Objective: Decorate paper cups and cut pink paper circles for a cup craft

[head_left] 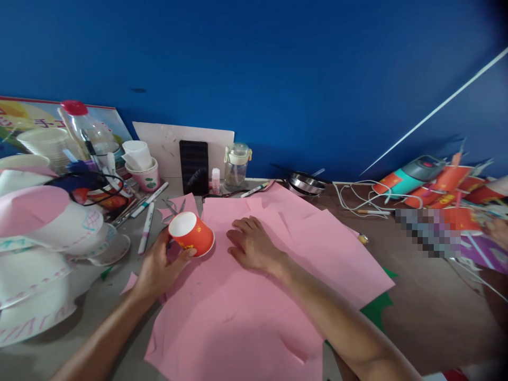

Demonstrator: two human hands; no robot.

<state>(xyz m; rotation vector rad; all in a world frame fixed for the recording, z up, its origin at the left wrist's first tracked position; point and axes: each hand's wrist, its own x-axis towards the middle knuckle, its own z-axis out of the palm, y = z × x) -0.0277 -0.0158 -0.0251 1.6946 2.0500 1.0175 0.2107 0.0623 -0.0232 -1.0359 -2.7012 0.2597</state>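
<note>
A red paper cup [200, 236] with yellow print and a white inside is tilted in my left hand [161, 264], its fingers and thumb around the lower side. Under it spread large sheets of pink paper [246, 312], overlapping and creased. My right hand [256, 246] lies on the pink paper a little to the right of the cup, fingers loosely bent and slightly apart, holding nothing. Behind the cup, a pair of scissors [171, 208] lies partly hidden near a small pink paper piece [189, 203].
Decorated white paper cups and plates [35, 270] are stacked at the left. Markers [146, 227], a phone [194, 166], a glue stick [215, 181] and a lidded jar [237, 166] stand or lie behind. Rightward are a white cable [349, 196], several red cups and another person's hand [498, 233].
</note>
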